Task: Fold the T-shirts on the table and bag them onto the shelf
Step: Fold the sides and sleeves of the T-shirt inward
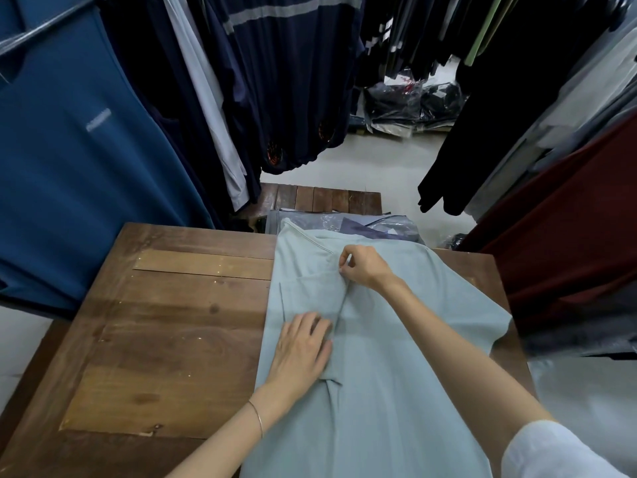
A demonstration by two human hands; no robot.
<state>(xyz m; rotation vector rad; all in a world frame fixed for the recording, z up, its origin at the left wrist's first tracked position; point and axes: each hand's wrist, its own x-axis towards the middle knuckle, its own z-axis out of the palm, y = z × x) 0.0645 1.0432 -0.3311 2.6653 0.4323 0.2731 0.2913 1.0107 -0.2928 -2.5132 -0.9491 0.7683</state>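
— Closest to you, what is it?

— Pale fabric: the light blue-grey T-shirt (389, 367) runs from right under my chin out past both my hands, spread over the right half of the wooden table (165, 326). One side panel is folded in over the middle, under my left hand.

— And around it?

— Left of my left hand the tabletop is bare wood with a lighter patched rectangle. Beyond my right hand, past the far edge of the table, a stack of bagged garments (358, 225) lies on a low wooden bench (320, 198). Hanging clothes surround me: a big blue shirt (79, 174) far to the left, dark navy ones ahead, a maroon garment (568, 222) out to the right. More plastic-wrapped bundles (410, 108) sit on the floor well beyond.

— Your hands?

— My left hand (301, 350) lies flat, fingers straight, pressing the folded panel down at mid-shirt. My right hand (362, 267) is further out, near the collar, fingers curled and pinching the fold's edge between thumb and fingertips.

— Anything smaller?

— A thin bracelet (256, 417) circles my left wrist, and a white sleeve (551, 453) covers my right upper arm.
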